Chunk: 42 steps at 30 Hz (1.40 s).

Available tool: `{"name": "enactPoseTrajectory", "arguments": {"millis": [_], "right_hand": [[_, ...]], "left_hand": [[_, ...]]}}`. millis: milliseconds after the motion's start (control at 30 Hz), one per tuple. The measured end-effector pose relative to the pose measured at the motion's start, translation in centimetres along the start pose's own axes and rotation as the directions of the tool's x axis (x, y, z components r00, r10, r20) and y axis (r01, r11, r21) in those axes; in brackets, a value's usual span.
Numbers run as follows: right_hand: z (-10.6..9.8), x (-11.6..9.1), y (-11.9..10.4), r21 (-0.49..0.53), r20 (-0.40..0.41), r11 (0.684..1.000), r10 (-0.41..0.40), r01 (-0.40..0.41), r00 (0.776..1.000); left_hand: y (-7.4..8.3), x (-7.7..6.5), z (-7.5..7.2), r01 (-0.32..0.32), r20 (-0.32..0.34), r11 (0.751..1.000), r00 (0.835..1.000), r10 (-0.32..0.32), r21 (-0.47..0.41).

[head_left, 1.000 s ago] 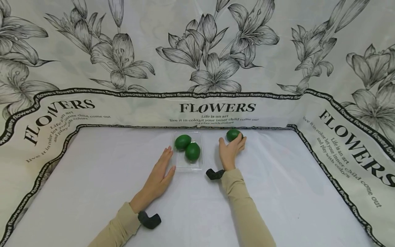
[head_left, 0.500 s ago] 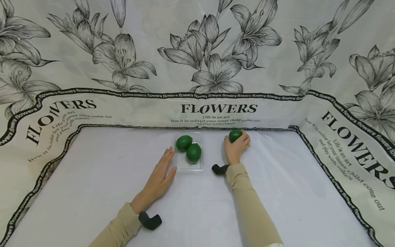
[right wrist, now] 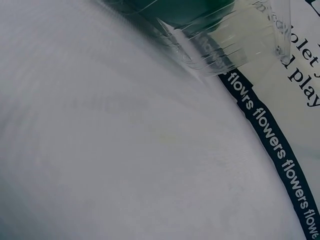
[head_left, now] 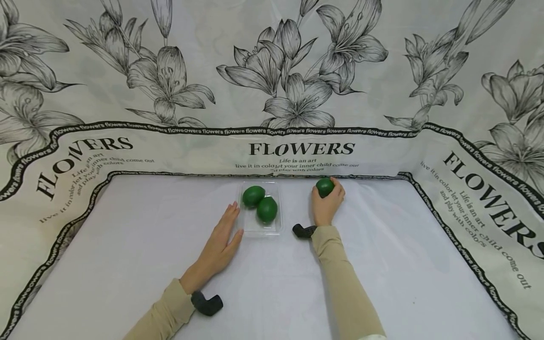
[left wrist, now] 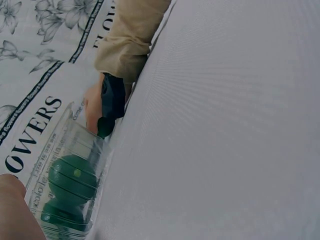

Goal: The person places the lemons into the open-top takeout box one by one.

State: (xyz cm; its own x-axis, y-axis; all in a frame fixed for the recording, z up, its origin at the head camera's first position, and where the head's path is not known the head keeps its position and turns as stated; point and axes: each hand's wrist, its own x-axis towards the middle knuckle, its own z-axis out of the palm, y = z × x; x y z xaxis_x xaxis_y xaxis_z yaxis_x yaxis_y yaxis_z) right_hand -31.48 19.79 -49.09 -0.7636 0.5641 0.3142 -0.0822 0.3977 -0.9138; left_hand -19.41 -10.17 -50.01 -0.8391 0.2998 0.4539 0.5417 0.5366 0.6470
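My right hand (head_left: 328,206) grips a green lime (head_left: 325,187) at the back of the table, thumb on its left side and fingers around its right. Left of it stands a clear plastic box (head_left: 248,227) with two more green limes inside, one (head_left: 253,196) behind the other (head_left: 267,210). My left hand (head_left: 216,245) lies with straight fingers along the left side of this box, fingertips at its edge. In the left wrist view, the ribbed box wall (left wrist: 82,131) shows with both limes (left wrist: 72,179) behind it. The right wrist view shows the box corner (right wrist: 220,55), but no hand.
White cloth (head_left: 263,293) covers the table. A floral fabric with printed lettering (head_left: 301,149) rises along the back and both sides, close behind the right hand. Black wrist-worn pieces sit at the left wrist (head_left: 207,303) and the right wrist (head_left: 303,231).
My right hand has moved slightly right and closed its fingers around the lime, which was partly covered by them before. The left hand and the box stay in place.
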Motion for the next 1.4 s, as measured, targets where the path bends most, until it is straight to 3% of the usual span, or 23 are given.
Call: {"name": "enactPoseTrajectory", "arguments": {"millis": [400, 767, 1033, 1400], "right_hand": [[-0.4, 0.2, -0.1, 0.021, -0.007, 1.0, 0.012, -0.012, 1.0], [-1.1, 0.2, -1.7, 0.054, 0.073, 0.999, -0.006, 0.002, 0.997], [-1.7, -0.1, -4.0, 0.089, 0.131, 0.993, -0.09, 0.079, 0.987], [-2.3, -2.2, -7.1, 0.122, 0.213, 0.976, -0.203, 0.18, 0.956]], "left_hand": [[0.3, 0.2, 0.0, -0.011, 0.003, 1.0, 1.0, 0.011, -0.007], [0.1, 0.1, 0.0, -0.01, -0.008, 1.0, 1.0, 0.01, -0.013], [0.0, 0.1, -0.1, 0.003, -0.006, 1.0, 1.0, -0.003, -0.021], [0.1, 0.0, 0.1, 0.002, -0.007, 0.999, 1.0, -0.002, -0.037]]}}
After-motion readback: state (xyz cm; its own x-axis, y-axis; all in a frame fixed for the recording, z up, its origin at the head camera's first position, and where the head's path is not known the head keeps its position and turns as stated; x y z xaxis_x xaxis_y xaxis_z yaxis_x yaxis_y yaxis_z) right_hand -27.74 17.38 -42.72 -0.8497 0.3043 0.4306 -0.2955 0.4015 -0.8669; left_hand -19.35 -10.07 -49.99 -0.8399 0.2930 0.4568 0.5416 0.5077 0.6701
